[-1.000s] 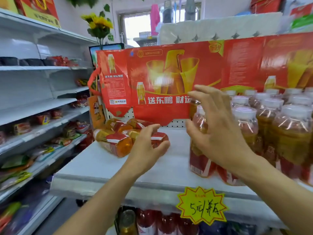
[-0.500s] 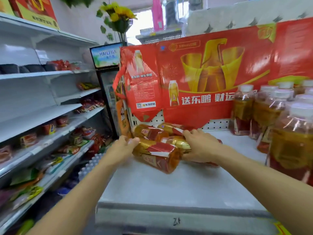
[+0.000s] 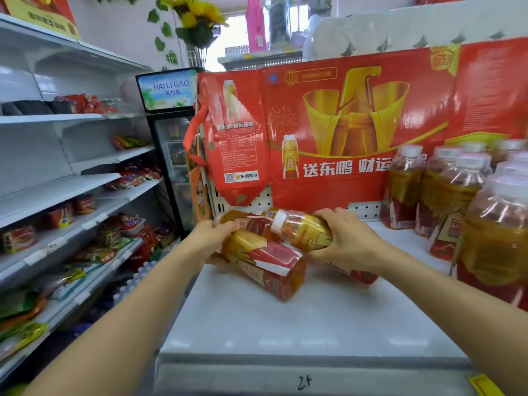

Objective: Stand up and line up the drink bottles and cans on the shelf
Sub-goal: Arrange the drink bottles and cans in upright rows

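Several amber drink bottles with red and gold labels lie toppled on the white shelf [image 3: 300, 324]. My left hand [image 3: 213, 240] grips the neck end of the nearest fallen bottle [image 3: 265, 264], whose base points toward me. My right hand [image 3: 343, 238] grips a second bottle [image 3: 301, 228] and holds it tilted, white cap pointing left, above the others. A third fallen bottle [image 3: 251, 222] lies behind them, and part of another [image 3: 363, 274] shows under my right wrist. Upright bottles [image 3: 445, 192] of the same drink stand in rows at the right.
A red cardboard display panel [image 3: 343, 132] stands along the shelf's back. Left of the shelf are a drinks fridge [image 3: 174, 155] and wall shelves [image 3: 71, 218] of snack packets. The shelf's front lip [image 3: 303, 378] is marked 25.
My right hand has lifted its bottle off the pile and tilted it, cap now showing. My left hand has closed more firmly on the near bottle. The view has moved closer.
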Tool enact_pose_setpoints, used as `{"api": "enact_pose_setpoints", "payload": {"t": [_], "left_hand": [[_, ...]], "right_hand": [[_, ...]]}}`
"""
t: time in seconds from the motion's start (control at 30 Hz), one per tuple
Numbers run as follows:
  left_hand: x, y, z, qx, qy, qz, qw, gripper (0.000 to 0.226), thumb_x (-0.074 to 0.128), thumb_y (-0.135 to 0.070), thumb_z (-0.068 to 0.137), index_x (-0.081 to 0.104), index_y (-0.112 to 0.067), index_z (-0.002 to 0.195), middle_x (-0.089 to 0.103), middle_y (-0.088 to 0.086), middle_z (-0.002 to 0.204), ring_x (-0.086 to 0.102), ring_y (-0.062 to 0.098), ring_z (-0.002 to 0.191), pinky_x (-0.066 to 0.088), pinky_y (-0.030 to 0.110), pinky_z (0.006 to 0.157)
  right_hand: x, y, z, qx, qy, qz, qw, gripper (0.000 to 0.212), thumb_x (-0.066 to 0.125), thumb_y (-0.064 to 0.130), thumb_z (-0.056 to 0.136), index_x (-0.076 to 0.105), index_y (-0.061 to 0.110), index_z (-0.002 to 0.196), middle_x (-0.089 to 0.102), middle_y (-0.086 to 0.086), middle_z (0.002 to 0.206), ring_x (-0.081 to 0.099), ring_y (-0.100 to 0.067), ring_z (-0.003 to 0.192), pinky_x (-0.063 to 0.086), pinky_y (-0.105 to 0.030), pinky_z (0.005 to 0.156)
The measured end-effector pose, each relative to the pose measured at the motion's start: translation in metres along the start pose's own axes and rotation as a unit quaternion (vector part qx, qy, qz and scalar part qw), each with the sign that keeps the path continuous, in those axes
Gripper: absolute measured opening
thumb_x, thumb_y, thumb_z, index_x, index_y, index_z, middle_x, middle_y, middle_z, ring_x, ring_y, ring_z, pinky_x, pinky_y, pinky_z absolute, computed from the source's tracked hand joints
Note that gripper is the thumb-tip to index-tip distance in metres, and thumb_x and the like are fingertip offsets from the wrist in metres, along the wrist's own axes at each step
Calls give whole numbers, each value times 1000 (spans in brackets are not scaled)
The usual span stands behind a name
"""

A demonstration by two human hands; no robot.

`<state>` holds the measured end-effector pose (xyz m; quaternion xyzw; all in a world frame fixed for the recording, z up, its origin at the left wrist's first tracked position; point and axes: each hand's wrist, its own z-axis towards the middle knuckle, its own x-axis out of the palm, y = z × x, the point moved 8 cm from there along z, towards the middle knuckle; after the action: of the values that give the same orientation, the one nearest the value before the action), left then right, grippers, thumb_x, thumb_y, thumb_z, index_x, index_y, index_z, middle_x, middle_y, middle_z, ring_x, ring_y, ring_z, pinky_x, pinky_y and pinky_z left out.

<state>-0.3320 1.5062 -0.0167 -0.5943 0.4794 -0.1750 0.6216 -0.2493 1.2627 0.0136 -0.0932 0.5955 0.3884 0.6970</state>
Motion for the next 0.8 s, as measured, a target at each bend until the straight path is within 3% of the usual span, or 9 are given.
{"api": "enact_pose_setpoints", "payload": {"t": [0.13,0.27,0.37,0.47,0.6,0.73,0.8], "left_hand": [[2,-41,-16,100,-28,0,995,41,71,-35,86,54,-18,118,56,8,113,66,28,88,60,38,58],[25,-91,-44,250,-2,13,968,31,74,-27,84,58,-27,111,63,2,106,69,19,85,60,36,60],[44,-113,-66,334,14,52,941,31,74,-26,84,58,-32,110,65,-10,97,66,2,74,55,23,58],[58,-122,-76,368,26,72,927,36,73,-29,84,57,-34,116,65,-9,94,66,5,75,55,21,58],[67,-127,-81,404,36,108,908,42,71,-35,85,54,-36,123,63,-11,106,63,6,90,57,23,69],[77,-135,-85,436,50,127,890,42,72,-38,83,55,-36,122,57,-18,115,58,-5,94,58,22,69],[88,-141,-87,449,59,130,882,42,73,-39,83,55,-35,121,55,-19,115,57,-5,95,57,25,74]], "right_hand": [[-22,-5,-8,41,-59,130,989,59,79,40,63,45,25,109,48,3,100,49,-18,96,49,-34,80],[-45,-7,-16,66,-72,180,979,64,75,46,57,38,27,105,57,5,98,58,-17,91,55,-44,78],[-75,-2,-20,37,-97,153,983,70,75,40,66,33,31,121,62,9,93,63,-13,86,55,-45,81],[-97,3,-21,18,-56,86,995,80,74,37,74,25,38,136,61,8,94,64,-12,82,58,-41,76],[-117,3,-31,22,47,11,999,60,75,38,80,41,37,129,49,21,99,54,-4,85,47,-22,63],[-133,-3,-30,26,69,-59,996,59,76,38,79,48,32,131,47,14,126,44,-8,103,40,-27,81],[-134,-3,-25,30,76,-85,993,64,77,39,78,46,30,134,48,10,135,46,-10,104,41,-29,83]]}}
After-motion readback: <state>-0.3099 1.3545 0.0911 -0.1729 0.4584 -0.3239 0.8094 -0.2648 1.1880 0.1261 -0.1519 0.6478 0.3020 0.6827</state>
